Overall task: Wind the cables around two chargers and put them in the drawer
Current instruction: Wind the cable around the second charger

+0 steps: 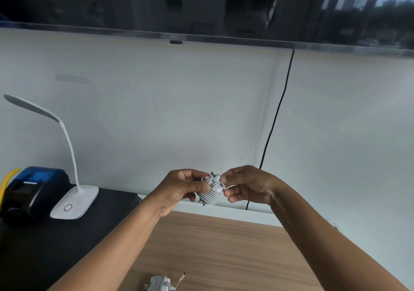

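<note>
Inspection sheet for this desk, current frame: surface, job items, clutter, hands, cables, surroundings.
Surface: wooden desk, with a black top to its left.
Job's things: held charger wound, in the air; second charger wound, lying on the wooden desk at the bottom edge; drawer not in view.
Clutter: white desk lamp and black-and-blue device on the black top.
Grippers: left hand grips the held charger; right hand pinches its cable end.
Cables: black cable down the wall; yellow cable at far left.
Surroundings: white wall, dark screen above.

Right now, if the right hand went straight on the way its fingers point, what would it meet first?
The charger in the left hand. The right hand, pinching its cable end, looks nearly against it.
</note>
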